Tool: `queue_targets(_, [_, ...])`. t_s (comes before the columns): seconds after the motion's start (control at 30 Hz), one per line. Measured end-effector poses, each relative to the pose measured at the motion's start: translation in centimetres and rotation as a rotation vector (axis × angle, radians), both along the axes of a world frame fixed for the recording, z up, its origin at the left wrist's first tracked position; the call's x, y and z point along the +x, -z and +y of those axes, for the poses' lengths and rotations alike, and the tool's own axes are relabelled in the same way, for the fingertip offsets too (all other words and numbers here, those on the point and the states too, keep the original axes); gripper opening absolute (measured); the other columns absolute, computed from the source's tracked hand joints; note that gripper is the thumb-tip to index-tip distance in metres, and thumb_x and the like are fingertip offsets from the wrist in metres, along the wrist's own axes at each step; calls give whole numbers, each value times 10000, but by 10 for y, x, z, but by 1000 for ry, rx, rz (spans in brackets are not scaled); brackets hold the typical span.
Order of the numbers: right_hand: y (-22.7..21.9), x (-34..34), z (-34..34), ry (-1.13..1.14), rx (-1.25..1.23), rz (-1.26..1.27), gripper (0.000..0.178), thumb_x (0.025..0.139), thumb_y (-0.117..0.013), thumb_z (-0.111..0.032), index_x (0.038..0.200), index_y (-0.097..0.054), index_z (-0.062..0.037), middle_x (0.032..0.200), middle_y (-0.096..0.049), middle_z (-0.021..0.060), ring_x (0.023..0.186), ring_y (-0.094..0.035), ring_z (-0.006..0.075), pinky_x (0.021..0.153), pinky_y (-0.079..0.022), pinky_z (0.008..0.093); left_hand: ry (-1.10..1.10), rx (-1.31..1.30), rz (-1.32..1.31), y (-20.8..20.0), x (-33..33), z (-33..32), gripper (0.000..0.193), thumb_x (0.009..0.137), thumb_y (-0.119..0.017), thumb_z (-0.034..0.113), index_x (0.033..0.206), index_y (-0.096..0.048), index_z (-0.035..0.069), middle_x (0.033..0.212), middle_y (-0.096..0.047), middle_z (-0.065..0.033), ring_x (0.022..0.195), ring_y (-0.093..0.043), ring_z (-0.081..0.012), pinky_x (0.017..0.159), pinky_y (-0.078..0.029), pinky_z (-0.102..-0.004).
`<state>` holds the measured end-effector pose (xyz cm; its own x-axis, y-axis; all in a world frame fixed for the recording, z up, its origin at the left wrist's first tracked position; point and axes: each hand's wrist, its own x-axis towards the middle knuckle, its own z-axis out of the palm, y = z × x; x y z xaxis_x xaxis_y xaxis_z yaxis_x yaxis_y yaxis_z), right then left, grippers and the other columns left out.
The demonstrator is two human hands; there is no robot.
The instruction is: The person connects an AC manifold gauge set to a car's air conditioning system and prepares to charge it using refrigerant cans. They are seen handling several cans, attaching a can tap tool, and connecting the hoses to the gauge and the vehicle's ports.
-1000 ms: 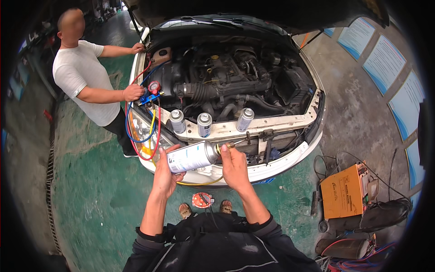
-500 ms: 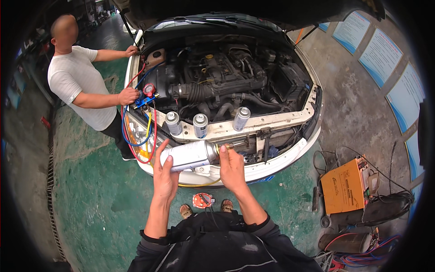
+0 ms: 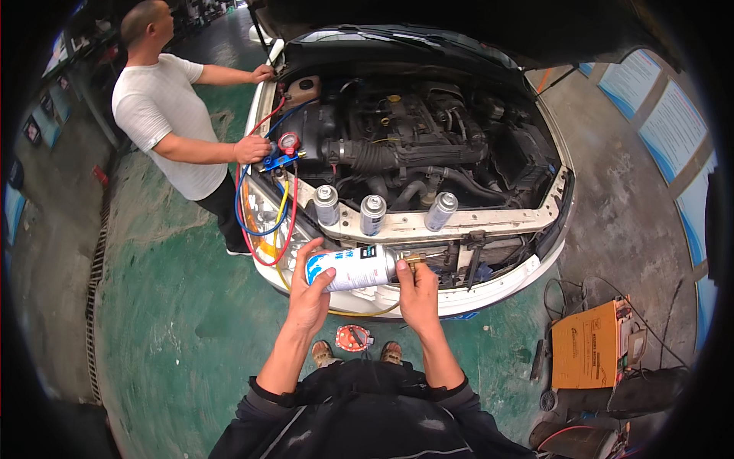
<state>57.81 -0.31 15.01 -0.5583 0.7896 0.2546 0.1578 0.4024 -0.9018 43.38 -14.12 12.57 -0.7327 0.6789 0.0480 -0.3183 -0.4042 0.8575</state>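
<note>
A white and blue refrigerant-type can point(image 3: 353, 269) lies on its side in the air in front of the car's bumper. My left hand point(image 3: 309, 298) is closed around its base end, thumb on the near side. My right hand point(image 3: 419, 297) pinches a brass can tap point(image 3: 414, 258) at the can's neck, pointing right. Three similar cans, a left one point(image 3: 326, 205), a middle one point(image 3: 373, 214) and a right one point(image 3: 442, 211), stand upright on the car's front crossmember point(image 3: 505, 222) beyond my hands.
At the left, a person point(image 3: 172, 122) in a white shirt holds a blue manifold with a red gauge point(image 3: 288, 142) by the fender. A yellow hose point(image 3: 365, 313) passes below my hands. An orange device point(image 3: 352, 337) sits by my feet. An orange box point(image 3: 585, 344) stands right.
The view has shifted, so the scene sits further right. The can has rolled, showing more of its blue printing. Both hands keep their hold. The person at left has turned their head away.
</note>
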Motion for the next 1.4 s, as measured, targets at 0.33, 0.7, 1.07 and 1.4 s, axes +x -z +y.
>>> queue_targets(0.33, [11, -4, 1, 23, -37, -79, 406, 1034, -566, -318, 846, -597, 40, 637, -573, 185, 567, -567, 339, 576, -431, 430, 12, -151, 5, 8, 0, -6, 221, 1027, -589, 162, 1240, -560, 113, 1101, -606, -40, 979, -603, -131, 776, -503, -259])
queue_targets(0.7, [3, -11, -8, -9, 7, -100, 439, 1043, -547, -323, 786, -571, 32, 609, -555, 226, 564, -578, 422, 555, -420, 456, 84, -374, -84, -4, -12, -16, 318, 1058, -499, 332, 1223, -553, 66, 1053, -636, -66, 856, -645, -160, 664, -538, -327])
queue_targets(1.07, [7, -9, -17, -25, 110, -29, 424, 1038, -544, -294, 755, -555, 22, 592, -543, 212, 563, -565, 435, 544, -405, 462, 14, -168, -458, 0, -18, -22, 321, 1010, -511, 382, 1089, -565, 75, 995, -675, -110, 924, -691, -218, 809, -566, -388])
queue_targets(1.4, [32, -7, -11, -33, -185, 117, 493, 1056, -510, -325, 714, -522, 30, 566, -482, 169, 496, -408, 260, 527, -354, 422, -73, 302, -304, 9, -18, -31, 252, 925, -584, 163, 1134, -559, 24, 1143, -612, -124, 1090, -580, -234, 978, -489, -396])
